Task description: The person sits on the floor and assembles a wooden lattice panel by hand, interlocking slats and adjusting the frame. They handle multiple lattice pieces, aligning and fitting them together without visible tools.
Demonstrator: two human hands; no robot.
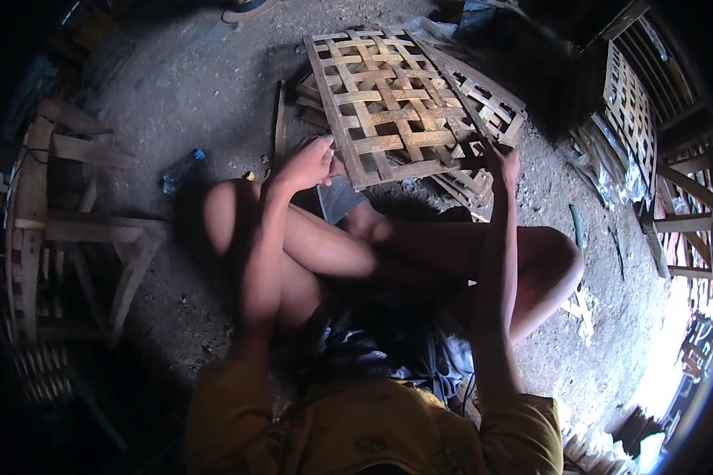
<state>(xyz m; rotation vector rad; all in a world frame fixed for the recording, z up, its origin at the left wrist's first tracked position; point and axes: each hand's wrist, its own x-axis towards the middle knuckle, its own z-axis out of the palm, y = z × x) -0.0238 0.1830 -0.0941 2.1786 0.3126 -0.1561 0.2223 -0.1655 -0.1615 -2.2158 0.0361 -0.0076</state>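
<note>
A square panel of woven bamboo strips (pixel 388 103) lies tilted in front of my crossed legs, its near edge raised. My left hand (pixel 307 165) grips the panel's near left corner, fingers closed on the frame strip. My right hand (pixel 500 162) holds the panel's near right edge, partly hidden behind the strips. A second woven panel (pixel 487 99) lies under the first, sticking out to the right. Both forearms reach forward over my knees.
A wooden frame stand (pixel 63 229) stands at the left. A blue plastic bottle (pixel 180 170) lies on the dirt floor (pixel 190 87). Another woven panel (pixel 630 111) leans at the right beside wooden racks (pixel 685 198). Loose bamboo strips (pixel 279 127) lie near the panels.
</note>
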